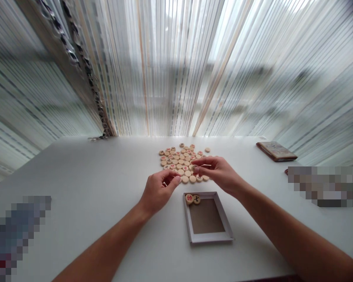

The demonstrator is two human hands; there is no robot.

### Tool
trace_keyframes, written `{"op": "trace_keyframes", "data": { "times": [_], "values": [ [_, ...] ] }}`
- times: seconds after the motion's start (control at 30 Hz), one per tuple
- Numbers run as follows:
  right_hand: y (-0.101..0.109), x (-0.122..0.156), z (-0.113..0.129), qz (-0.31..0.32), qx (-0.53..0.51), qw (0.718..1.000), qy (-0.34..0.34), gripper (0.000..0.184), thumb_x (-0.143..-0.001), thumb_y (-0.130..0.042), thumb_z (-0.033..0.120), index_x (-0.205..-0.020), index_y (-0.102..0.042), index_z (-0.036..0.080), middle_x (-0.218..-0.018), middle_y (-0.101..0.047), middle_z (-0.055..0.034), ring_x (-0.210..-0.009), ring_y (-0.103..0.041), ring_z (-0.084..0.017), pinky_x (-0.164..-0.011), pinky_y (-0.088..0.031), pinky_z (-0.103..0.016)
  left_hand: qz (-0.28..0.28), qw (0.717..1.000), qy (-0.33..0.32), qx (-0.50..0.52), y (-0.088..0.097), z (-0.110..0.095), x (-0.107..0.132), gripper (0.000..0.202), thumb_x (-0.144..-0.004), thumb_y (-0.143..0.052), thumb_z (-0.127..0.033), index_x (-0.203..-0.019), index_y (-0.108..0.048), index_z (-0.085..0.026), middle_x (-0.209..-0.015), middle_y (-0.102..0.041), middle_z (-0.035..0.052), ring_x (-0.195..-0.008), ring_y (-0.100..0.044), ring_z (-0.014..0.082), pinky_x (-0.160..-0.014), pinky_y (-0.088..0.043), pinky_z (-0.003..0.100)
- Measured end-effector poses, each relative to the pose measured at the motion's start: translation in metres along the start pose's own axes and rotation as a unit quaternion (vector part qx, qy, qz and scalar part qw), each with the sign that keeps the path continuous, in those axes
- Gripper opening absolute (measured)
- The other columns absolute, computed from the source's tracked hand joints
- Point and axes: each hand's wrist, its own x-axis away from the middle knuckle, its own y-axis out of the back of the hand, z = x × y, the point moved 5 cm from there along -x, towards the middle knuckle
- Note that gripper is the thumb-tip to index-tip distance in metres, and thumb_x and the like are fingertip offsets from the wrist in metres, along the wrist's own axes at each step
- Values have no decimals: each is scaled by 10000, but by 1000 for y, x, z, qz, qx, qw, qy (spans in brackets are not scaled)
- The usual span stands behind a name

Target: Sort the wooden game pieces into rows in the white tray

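Observation:
Between the thumb and fingers of my right hand (pixel 219 174) is a round wooden Chinese chess piece (pixel 194 168), raised over the right side of the spread of pieces. My left hand (pixel 159 188) is at the near left edge of the spread, thumb and forefinger drawn together; whether a piece is between them I cannot tell. Pale Chinese chess pieces (pixel 181 161) lie close together, some showing red or black characters, others blank. Nearer to me is a shallow white box (pixel 187 223) with a brown bottom. In its far left corner sit a red-marked piece (pixel 189 199) and a black-marked piece (pixel 196 199).
A white table (pixel 106 180) carries everything. At the right lie a brown-edged book-like block (pixel 276 151) and a blurred-out object (pixel 323 186); another blurred-out object (pixel 20 235) is at the left. String curtains (pixel 170 78) hang behind, with a bead chain (pixel 91 78).

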Motion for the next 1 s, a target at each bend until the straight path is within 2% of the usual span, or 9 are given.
{"op": "trace_keyframes", "data": {
  "times": [0.1, 0.2, 0.27, 0.33, 0.43, 0.5, 0.7, 0.83, 1.0],
  "values": [
    [-12, 26, -5, 13, -53, 998, -8, 536, -702, -987, 435, -1125, -824, 148, -919, -832, -104, -816, -788, -212, -740, -645, -348, 28, 999, 14, 45, -11, -10, 9, 274, -955, -685, -402, -1017, -800, -161, -905, -803, 78, -777, -711, 182, -646, -528, 257],
    [-23, 39, -8, 21, -132, 991, -29, 448, -661, -1023, 354, -1027, -835, 179, -849, -828, -65, -750, -780, -186, -694, -644, -306, 57, 986, 45, 150, -22, -20, 18, 269, -931, -754, -385, -1069, -793, -157, -986, -812, 99, -819, -725, 187, -673, -557, 259],
    [-28, 46, -6, 45, -184, 981, -39, 383, -621, -1046, 294, -927, -846, 180, -812, -826, -56, -688, -764, -165, -632, -626, -259, 74, 974, 60, 207, -28, -26, 22, 224, -928, -784, -371, -1003, -801, -160, -913, -801, 75, -795, -718, 171, -674, -559, 244],
    [-31, 51, -2, 70, -206, 975, -38, 330, -632, -1043, 255, -898, -860, 185, -772, -822, -49, -655, -747, -145, -599, -608, -218, 86, 964, 78, 238, -31, -30, 25, 217, -931, -798, -373, -967, -813, -160, -760, -760, 37, -715, -692, 148, -657, -554, 228],
    [-28, 56, 0, 74, -208, 974, -40, 275, -675, -1024, 226, -905, -876, 200, -775, -831, -50, -645, -743, -133, -615, -622, -204, 86, 958, 90, 259, -32, -33, 28, 193, -921, -820, -348, -972, -840, -163, -758, -770, 30, -598, -603, 102, -593, -523, 204],
    [-26, 58, 1, 65, -197, 977, -41, 239, -712, -1005, 227, -915, -880, 207, -787, -834, -54, -642, -748, -136, -626, -636, -213, 85, 956, 93, 263, -32, -34, 29, 156, -941, -798, -308, -989, -858, -173, -741, -763, 23, -553, -558, 85, -554, -499, 193],
    [-25, 61, 3, 52, -192, 979, -40, 168, -788, -962, 267, -922, -881, 208, -794, -829, -61, -673, -771, -165, -654, -671, -261, 63, 959, 88, 261, -31, -37, 27, 122, -937, -779, -198, -992, -889, -200, -653, -734, 5, -538, -591, 87, -502, -489, 165],
    [-25, 62, 5, 40, -186, 981, -34, 216, -751, -990, 317, -909, -879, 221, -810, -831, -63, -726, -789, -199, -692, -688, -304, 43, 958, 95, 268, -31, -36, 27, 112, -894, -822, -167, -971, -896, -202, -635, -751, 5, -546, -637, 95, -506, -522, 159],
    [-25, 63, 9, 23, -161, 987, -13, 266, -692, -1017, 392, -862, -877, 244, -799, -827, -60, -741, -793, -217, -680, -689, -315, 25, 960, 88, 264, -30, -36, 27, 114, -850, -865, -156, -950, -896, -202, -760, -824, 28, -575, -684, 103, -518, -565, 167]
  ]
}}
